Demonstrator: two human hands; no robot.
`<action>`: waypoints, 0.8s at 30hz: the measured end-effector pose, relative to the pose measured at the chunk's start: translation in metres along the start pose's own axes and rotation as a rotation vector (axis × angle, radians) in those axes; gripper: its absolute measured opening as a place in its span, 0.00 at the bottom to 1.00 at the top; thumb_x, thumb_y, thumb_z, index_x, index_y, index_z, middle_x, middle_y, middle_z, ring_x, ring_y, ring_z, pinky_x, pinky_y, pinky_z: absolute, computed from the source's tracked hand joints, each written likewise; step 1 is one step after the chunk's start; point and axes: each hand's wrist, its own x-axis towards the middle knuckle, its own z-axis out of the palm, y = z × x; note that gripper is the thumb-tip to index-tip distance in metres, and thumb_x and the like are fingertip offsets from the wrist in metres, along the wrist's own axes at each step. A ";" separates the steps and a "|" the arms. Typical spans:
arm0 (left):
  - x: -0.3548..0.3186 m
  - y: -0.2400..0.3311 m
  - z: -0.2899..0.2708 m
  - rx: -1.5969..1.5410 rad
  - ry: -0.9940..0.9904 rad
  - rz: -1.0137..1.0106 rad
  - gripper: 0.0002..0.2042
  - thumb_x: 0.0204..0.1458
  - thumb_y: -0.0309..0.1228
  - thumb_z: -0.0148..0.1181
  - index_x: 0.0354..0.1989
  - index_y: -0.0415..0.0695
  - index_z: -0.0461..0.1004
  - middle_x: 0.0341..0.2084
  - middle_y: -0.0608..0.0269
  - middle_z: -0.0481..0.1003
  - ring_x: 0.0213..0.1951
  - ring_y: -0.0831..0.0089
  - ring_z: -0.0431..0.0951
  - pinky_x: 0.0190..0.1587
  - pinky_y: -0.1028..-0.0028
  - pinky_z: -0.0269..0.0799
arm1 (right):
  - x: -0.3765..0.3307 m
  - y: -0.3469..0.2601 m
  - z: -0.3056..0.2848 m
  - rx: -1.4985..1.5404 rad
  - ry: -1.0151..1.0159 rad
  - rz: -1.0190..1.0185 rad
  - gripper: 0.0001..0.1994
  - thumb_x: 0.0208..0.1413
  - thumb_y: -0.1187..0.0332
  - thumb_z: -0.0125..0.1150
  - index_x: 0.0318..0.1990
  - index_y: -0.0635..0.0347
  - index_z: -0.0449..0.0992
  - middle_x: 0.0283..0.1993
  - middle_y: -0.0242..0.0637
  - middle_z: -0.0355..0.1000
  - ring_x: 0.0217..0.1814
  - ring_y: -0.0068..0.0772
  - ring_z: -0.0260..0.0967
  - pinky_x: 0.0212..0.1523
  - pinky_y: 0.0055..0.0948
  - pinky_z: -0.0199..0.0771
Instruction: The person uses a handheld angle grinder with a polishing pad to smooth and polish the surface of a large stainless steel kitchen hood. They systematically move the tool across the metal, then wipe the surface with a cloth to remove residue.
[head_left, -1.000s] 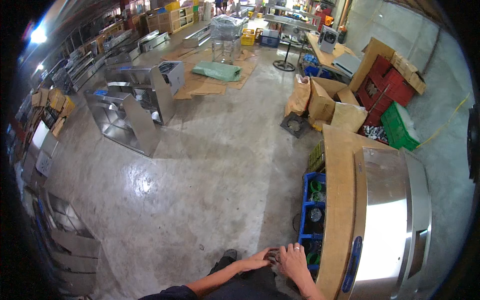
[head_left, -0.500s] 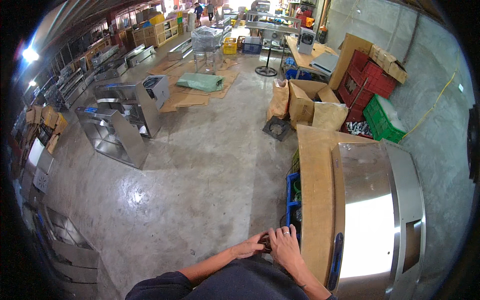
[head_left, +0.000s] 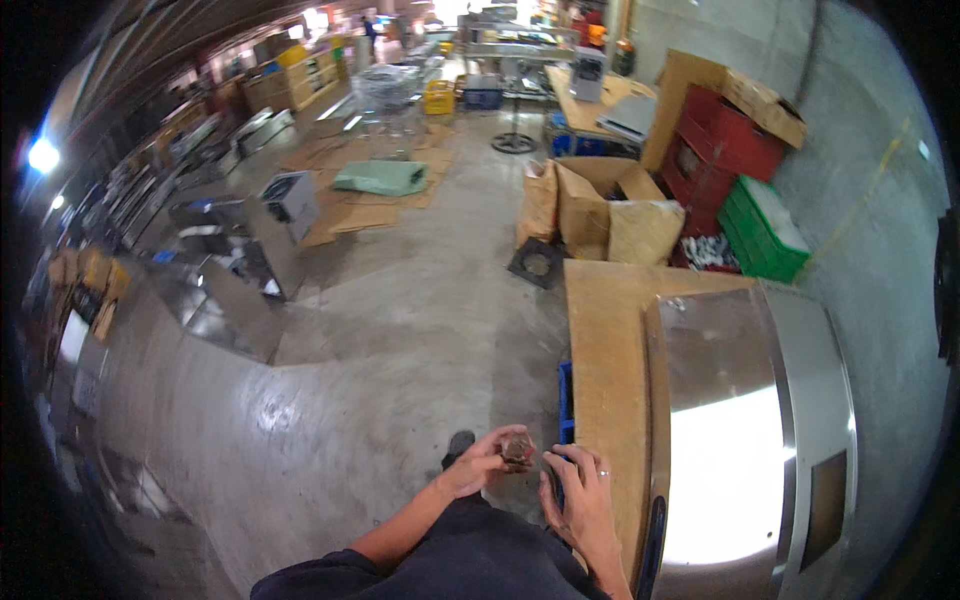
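At the far left, steel cabinets stood on the concrete floor. Low in the middle, the left hand gripped a small brownish object in its fingertips, held above the floor just beside the counter. The right hand hovered next to it with fingers loosely curled, holding nothing that could be made out. On the counter lay a curved steel panel.

Small brownish object pinched at left fingertips.
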 end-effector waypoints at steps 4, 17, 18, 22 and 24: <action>0.055 0.025 -0.024 0.006 -0.025 0.015 0.36 0.55 0.13 0.51 0.76 0.44 0.61 0.65 0.48 0.72 0.64 0.55 0.77 0.71 0.53 0.73 | 0.029 0.032 0.006 -0.036 0.071 0.102 0.20 0.61 0.74 0.69 0.60 0.61 0.77 0.57 0.47 0.75 0.59 0.55 0.73 0.61 0.48 0.75; 0.251 0.152 -0.023 0.070 -0.268 -0.263 0.38 0.52 0.15 0.52 0.77 0.43 0.60 0.64 0.44 0.72 0.59 0.52 0.80 0.64 0.56 0.78 | -0.055 0.171 -0.016 -0.466 0.327 1.097 0.22 0.70 0.63 0.61 0.65 0.68 0.72 0.67 0.61 0.72 0.70 0.67 0.68 0.72 0.56 0.68; 0.267 0.158 -0.024 0.095 -0.280 -0.280 0.38 0.53 0.15 0.52 0.77 0.43 0.60 0.65 0.44 0.72 0.59 0.52 0.80 0.64 0.56 0.78 | -0.062 0.174 -0.025 -0.522 0.351 1.135 0.24 0.72 0.61 0.59 0.67 0.69 0.70 0.70 0.62 0.70 0.73 0.67 0.66 0.74 0.55 0.67; 0.310 0.153 -0.022 0.137 -0.294 -0.343 0.38 0.54 0.15 0.54 0.77 0.42 0.60 0.66 0.44 0.71 0.59 0.52 0.81 0.64 0.57 0.79 | -0.106 0.205 -0.064 -0.753 0.332 1.189 0.32 0.76 0.55 0.53 0.75 0.73 0.62 0.79 0.63 0.60 0.83 0.63 0.56 0.82 0.52 0.58; 0.331 0.152 -0.018 0.157 -0.291 -0.330 0.37 0.55 0.16 0.55 0.77 0.42 0.59 0.66 0.45 0.71 0.60 0.53 0.80 0.64 0.56 0.78 | -0.113 0.236 -0.093 -0.808 0.262 1.206 0.32 0.78 0.54 0.48 0.77 0.72 0.60 0.82 0.62 0.56 0.86 0.62 0.51 0.85 0.51 0.53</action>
